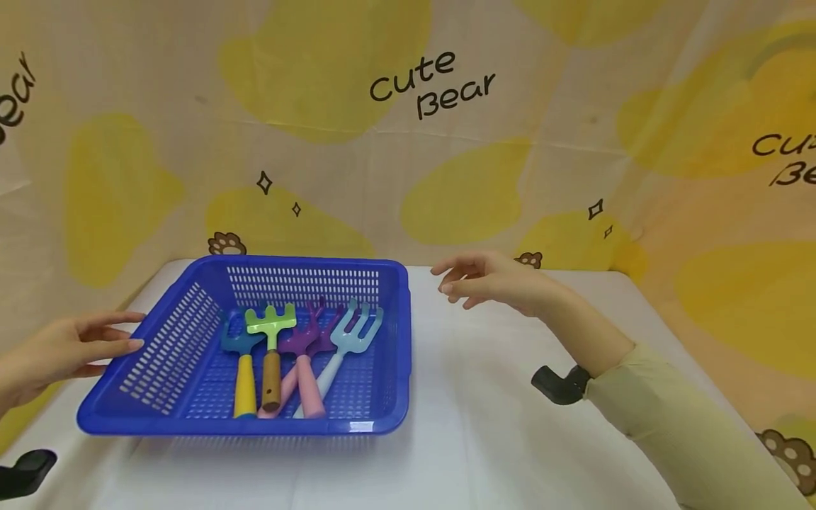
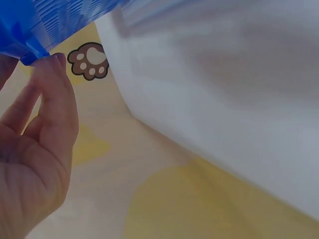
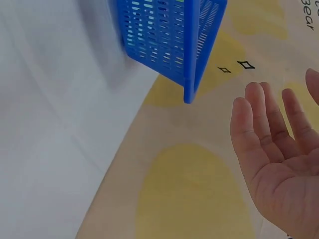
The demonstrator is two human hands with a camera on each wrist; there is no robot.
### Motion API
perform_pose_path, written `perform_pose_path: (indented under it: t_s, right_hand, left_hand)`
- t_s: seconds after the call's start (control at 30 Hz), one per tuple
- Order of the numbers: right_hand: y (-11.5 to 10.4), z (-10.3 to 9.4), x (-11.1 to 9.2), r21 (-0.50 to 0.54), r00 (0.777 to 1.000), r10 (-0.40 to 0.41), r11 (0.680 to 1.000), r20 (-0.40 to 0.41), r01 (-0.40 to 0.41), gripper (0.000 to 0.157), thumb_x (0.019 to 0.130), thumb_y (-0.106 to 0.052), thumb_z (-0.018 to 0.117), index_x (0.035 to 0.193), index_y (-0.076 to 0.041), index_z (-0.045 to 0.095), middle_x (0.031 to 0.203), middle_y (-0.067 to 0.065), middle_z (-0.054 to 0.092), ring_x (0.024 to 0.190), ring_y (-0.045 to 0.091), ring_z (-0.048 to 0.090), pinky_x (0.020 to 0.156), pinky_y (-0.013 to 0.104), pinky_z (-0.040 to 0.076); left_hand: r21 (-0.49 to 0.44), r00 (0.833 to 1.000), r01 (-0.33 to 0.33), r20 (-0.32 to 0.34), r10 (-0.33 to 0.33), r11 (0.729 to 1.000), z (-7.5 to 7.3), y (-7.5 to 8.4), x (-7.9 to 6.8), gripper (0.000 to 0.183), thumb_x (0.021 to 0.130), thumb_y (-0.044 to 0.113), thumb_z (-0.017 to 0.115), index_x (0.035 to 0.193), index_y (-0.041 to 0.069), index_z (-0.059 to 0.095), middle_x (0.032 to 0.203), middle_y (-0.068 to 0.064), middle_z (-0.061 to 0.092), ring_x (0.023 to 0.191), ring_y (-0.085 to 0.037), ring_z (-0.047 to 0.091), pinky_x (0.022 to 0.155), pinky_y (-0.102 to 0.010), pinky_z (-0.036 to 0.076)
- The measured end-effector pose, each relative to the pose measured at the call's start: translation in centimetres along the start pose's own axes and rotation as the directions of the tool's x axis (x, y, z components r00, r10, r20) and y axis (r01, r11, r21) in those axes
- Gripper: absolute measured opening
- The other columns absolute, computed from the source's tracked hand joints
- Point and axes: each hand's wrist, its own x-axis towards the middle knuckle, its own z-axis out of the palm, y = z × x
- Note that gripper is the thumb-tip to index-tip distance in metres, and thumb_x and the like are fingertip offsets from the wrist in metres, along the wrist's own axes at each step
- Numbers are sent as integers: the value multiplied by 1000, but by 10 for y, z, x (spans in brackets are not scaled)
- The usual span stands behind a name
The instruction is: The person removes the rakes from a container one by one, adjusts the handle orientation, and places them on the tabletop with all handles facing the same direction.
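Observation:
A blue plastic basket [image 1: 408, 340] with slotted walls stands on the left half of the table. My left hand [image 1: 83, 345] is at its left rim, thumb and fingertips on the edge; in the left wrist view the bent fingers [image 2: 55, 99] meet the rim. Inside lie several small garden hand forks: a green one [image 1: 272, 322] with a brown handle, a dark blue one with a yellow handle [image 1: 245, 386], purple ones with pink handles [image 1: 309, 389] and a light blue one [image 1: 350, 336]. My right hand [image 1: 487, 280] hovers right of the basket, fingers loosely bent, holding nothing.
A white cloth covers the table [image 1: 484, 439], which reaches back to a yellow-patterned curtain [image 1: 459, 191] with printed lettering. Black wrist mounts [image 1: 561, 384] sit on both forearms. The right arm wears a light sleeve [image 1: 656, 425].

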Motion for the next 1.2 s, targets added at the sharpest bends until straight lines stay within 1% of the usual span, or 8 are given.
perform_pose_path:
  t_s: [0.1, 0.23, 0.33, 0.43, 0.63, 0.83, 1.0, 1.2]
  right_hand:
    - [-3, 4, 7, -11, 1000, 15, 1000, -4, -15, 37, 88, -17, 64, 123, -7, 56, 104, 12, 61, 98, 28, 58, 83, 41, 52]
    - [-7, 11, 17, -11, 999, 27, 1000, -19, -28, 34, 89, -15, 63, 121, -8, 57, 101, 12, 61, 96, 28, 59, 81, 39, 53]
    - [-9, 18, 23, -10, 999, 43, 999, -11, -43, 34, 89, -15, 63, 121, -7, 57, 100, 12, 62, 95, 28, 59, 79, 38, 54]
    - [-10, 25, 28, -5, 998, 57, 998, 2, -57, 34, 89, -16, 63, 121, -7, 58, 101, 12, 62, 96, 29, 59, 80, 39, 53]
    - [-16, 36, 37, 19, 998, 65, 998, 22, -65, 31, 87, -16, 65, 117, -9, 59, 106, 15, 62, 96, 27, 61, 81, 41, 53]
    - [-23, 46, 51, 61, 998, 55, 997, 35, -57, 32, 87, -14, 65, 117, -8, 59, 106, 11, 61, 98, 29, 60, 78, 37, 54]
    - [-26, 56, 63, 65, 998, 51, 996, 45, -54, 32, 87, -15, 65, 118, -8, 59, 107, 10, 61, 96, 27, 62, 77, 36, 54]
    - [-28, 68, 73, 84, 998, 34, 996, 60, -39, 32, 87, -15, 64, 118, -8, 60, 105, 10, 60, 97, 30, 62, 79, 39, 54]
  left_hand:
    - [-19, 999, 13, 30, -12, 1000, -1, 0, 4, 76, 94, 35, 55, 136, -17, 19, 107, -31, 55, 86, -25, 61, 75, -46, 54]
    - [-45, 998, 15, 66, -12, 999, -1, 2, 7, 75, 95, 34, 53, 137, -16, 16, 105, -24, 58, 86, -23, 61, 76, -45, 54]
    - [-68, 995, 4, 96, 2, 998, -2, 2, 6, 72, 96, 30, 51, 137, -17, 15, 106, -19, 59, 86, -22, 61, 76, -43, 54]
    - [-84, 993, 3, 118, 7, 996, -2, 2, 5, 71, 97, 29, 49, 137, -18, 13, 106, -17, 59, 86, -20, 61, 76, -41, 55]
    - [-117, 991, 30, 136, -14, 993, -1, 1, 5, 73, 97, 29, 50, 139, -15, 9, 103, -12, 60, 86, -20, 61, 78, -42, 54]
    - [-171, 991, 48, 135, -25, 984, 1, -3, 7, 74, 97, 30, 50, 140, -12, 6, 101, -10, 60, 84, -21, 61, 76, -41, 54]
    - [-179, 990, 58, 138, -34, 982, 2, -3, 10, 78, 96, 31, 52, 140, -10, 3, 102, -12, 59, 84, -21, 61, 77, -43, 54]
    - [-189, 990, 52, 142, -25, 981, 3, -2, 12, 77, 96, 31, 52, 140, -9, 3, 101, -11, 58, 85, -21, 60, 76, -41, 54]
